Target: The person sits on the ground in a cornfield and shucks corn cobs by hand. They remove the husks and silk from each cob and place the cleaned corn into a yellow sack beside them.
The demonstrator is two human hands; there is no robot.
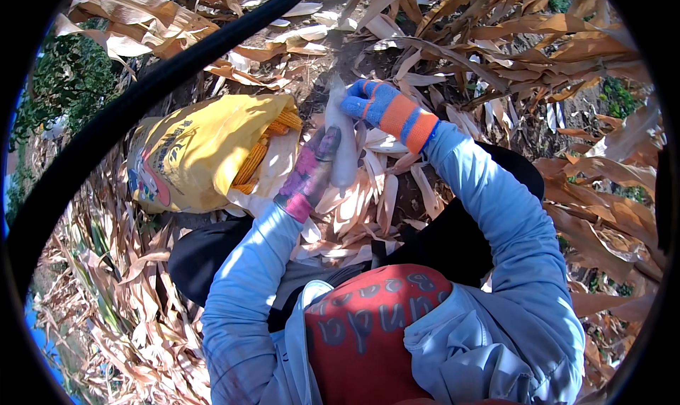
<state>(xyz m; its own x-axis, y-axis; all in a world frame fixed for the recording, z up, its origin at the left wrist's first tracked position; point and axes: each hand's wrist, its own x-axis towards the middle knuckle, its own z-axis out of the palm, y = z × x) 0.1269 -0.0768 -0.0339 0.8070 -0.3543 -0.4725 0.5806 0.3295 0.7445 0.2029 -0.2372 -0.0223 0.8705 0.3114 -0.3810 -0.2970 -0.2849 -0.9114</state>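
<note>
A pale ear of corn in its husk [344,150] lies lengthwise between my hands, its narrow tip pointing away from me. My left hand [311,174], in a pink and dark patterned glove, holds it along the left side. At the upper right side of the ear is my right hand [385,110], in a blue and orange knit glove, its fingers bent against the husk near the tip. To the left lies a yellow woven sack [196,150] with its mouth facing my hands. Bare yellow corn cobs [251,163] show inside the opening.
Loose pale husks [366,198] cover the ground between my bent legs. Dry corn stalks and leaves [600,182] stand or lie on the right, with more dry leaves [133,309] on the left. A dark curved strap or cable [159,81] crosses the upper left close to the camera.
</note>
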